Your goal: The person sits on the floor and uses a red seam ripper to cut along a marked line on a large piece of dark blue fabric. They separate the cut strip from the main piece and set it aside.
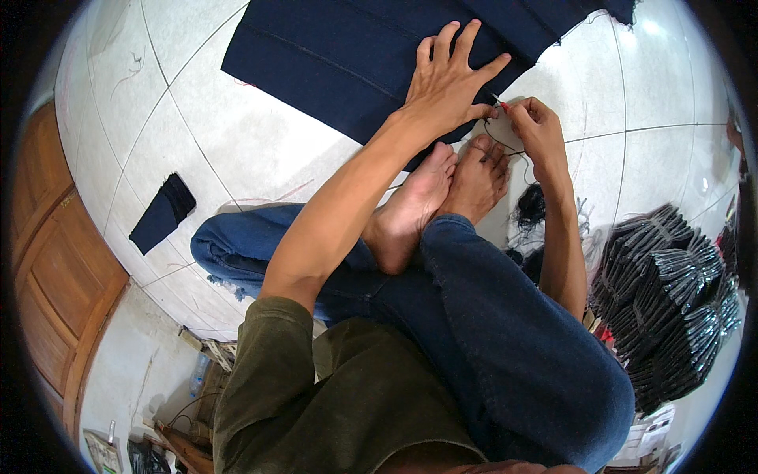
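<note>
A large piece of dark navy fabric with seam lines lies spread on the floor in front of my feet. My left hand rests on it, open, fingers spread and pressing flat, the thumb near the lower right edge. Beside that edge my right hand is closed in a pinch on a small red-handled seam ripper. Its thin tip points at the fabric edge, close to my left thumb; whether it touches cannot be made out. Dark loose threads hang between my right hand and my toes.
Bundles of dark zippers are heaped at the right. A clump of black thread lies by my right forearm. A small navy fabric scrap sits on the white tiles at left. A wooden door stands at the far left.
</note>
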Available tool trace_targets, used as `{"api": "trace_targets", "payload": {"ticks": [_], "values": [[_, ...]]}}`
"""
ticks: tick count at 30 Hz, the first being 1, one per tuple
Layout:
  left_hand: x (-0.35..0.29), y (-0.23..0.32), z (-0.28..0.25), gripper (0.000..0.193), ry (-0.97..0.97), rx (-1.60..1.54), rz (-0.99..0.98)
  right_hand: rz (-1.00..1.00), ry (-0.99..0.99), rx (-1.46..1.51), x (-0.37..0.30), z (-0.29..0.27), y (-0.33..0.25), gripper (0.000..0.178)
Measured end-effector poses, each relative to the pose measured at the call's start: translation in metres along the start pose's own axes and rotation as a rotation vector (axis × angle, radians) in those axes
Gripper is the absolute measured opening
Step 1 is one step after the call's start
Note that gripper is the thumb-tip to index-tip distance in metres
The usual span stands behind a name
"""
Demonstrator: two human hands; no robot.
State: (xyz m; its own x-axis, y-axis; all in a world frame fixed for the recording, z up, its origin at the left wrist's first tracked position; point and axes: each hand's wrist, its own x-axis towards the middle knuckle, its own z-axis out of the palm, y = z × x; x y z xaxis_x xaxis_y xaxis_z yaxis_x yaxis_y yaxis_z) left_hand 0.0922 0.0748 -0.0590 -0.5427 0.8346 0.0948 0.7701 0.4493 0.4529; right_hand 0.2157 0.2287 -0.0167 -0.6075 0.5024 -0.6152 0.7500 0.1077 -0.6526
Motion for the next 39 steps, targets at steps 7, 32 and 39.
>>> {"api": "trace_targets", "payload": {"ticks": [7,32,39], "values": [[0.000,0.001,-0.003,0.080,-0.023,-0.040,-0.003,0.001,0.014,0.062,0.001,0.004,-0.006,0.027],[0.035,-0.020,-0.004,0.036,0.083,-0.142,0.312,-0.499,0.430,-0.402,-0.040,0.007,0.032,0.017],[0.040,-0.005,-0.013,0.016,0.074,-0.031,0.387,0.145,0.103,-0.961,-0.105,-0.093,0.046,0.044]]}}
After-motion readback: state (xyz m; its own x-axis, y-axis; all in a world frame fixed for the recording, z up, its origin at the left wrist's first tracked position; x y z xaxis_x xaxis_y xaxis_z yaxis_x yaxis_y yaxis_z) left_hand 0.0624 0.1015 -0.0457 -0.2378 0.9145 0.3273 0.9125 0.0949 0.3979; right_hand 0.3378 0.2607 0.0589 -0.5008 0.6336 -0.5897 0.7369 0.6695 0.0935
